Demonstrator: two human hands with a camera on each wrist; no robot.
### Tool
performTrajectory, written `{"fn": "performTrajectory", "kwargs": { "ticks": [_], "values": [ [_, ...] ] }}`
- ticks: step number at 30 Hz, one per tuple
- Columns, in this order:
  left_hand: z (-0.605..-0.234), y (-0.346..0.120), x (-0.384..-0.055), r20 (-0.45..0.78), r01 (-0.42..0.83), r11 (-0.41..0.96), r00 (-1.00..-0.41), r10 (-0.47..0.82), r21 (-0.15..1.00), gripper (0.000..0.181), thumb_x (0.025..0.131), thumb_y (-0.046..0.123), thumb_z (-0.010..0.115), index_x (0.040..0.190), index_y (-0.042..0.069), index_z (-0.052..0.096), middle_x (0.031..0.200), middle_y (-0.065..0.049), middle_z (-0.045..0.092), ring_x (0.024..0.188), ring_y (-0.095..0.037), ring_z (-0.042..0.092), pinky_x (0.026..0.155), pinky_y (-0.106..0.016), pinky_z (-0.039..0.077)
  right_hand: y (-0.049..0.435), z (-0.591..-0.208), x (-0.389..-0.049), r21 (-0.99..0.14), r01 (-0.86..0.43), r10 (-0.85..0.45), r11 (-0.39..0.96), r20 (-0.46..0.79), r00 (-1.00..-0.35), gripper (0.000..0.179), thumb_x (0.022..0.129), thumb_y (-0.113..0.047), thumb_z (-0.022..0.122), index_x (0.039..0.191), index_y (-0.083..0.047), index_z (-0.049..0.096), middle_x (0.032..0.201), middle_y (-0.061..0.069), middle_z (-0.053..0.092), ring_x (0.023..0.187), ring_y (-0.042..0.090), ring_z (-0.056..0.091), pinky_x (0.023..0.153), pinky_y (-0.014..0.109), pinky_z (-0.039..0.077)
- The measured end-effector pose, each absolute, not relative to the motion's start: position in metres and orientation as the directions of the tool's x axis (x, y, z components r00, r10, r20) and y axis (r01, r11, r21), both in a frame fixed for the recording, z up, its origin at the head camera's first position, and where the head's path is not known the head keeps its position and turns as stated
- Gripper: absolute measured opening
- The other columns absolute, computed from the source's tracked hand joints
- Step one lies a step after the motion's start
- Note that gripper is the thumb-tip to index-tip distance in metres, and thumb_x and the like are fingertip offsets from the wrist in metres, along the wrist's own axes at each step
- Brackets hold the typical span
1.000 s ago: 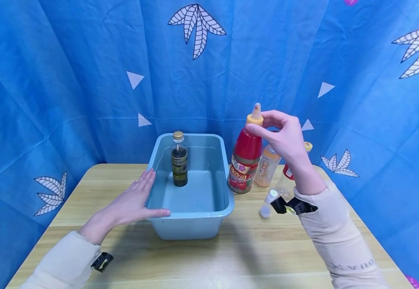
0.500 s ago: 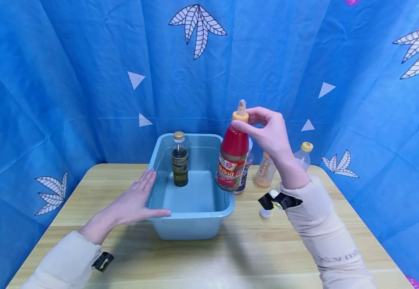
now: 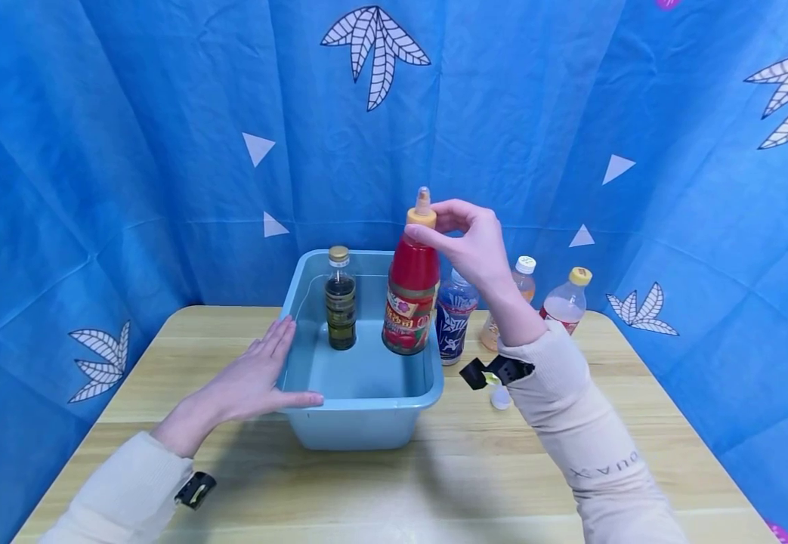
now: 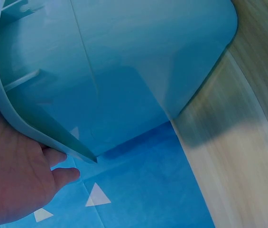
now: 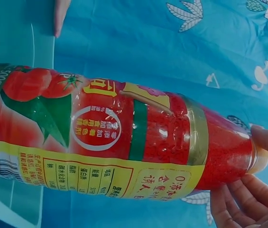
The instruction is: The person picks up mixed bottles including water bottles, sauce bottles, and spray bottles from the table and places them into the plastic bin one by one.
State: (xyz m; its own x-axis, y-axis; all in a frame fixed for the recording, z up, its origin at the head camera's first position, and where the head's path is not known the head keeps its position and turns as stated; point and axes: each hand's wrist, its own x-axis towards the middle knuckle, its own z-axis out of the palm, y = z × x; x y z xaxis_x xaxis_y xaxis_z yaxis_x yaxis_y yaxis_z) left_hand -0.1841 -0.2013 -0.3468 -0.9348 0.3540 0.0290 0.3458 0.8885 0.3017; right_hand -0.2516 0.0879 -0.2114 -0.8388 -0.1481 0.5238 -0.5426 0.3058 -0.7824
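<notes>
My right hand (image 3: 471,245) pinches a red ketchup bottle (image 3: 412,264) by its neck just under the yellow cap. The bottle is almost upright, tilted a little, over the right side of a light blue tub (image 3: 366,404). Close up in the right wrist view, the ketchup bottle (image 5: 100,133) shows its tomato label. My left hand (image 3: 251,378) rests on the tub's near left corner, with straight fingers along the left rim and the thumb on the front rim. Inside the tub a dark sauce bottle (image 3: 341,302) with a gold cap stands upright.
Right of the tub stand a dark blue bottle (image 3: 453,321), an orange drink bottle (image 3: 523,279) with a white cap, and a clear bottle (image 3: 565,302) with a yellow cap. A small white-capped item (image 3: 500,397) is partly behind my right wrist. A blue curtain (image 3: 366,151) hangs behind.
My right hand has carried the ketchup bottle leftward from the tub's right side to over the tub, uncovering the dark blue bottle. My left hand has stayed on the rim.
</notes>
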Motion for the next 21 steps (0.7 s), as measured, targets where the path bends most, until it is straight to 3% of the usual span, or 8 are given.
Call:
{"fn": "performTrajectory", "kwargs": {
  "ticks": [21],
  "values": [
    [-0.346, -0.2, -0.184, 0.009, 0.317, 0.897, -0.944, 0.331, 0.307, 0.117, 0.064, 0.076, 0.048, 0.141, 0.001, 0.005, 0.147, -0.017, 0.002, 0.132, -0.034, 0.003, 0.102, -0.054, 0.013, 0.054, -0.23, -0.271, -0.801, -0.507, -0.167, 0.318, 0.479, -0.862, 0.034, 0.075, -0.032, 0.07, 0.099, -0.008, 0.064, 0.09, 0.003, 0.063, 0.085, 0.015, 0.055, 0.075, 0.033, 0.043]
  ]
}}
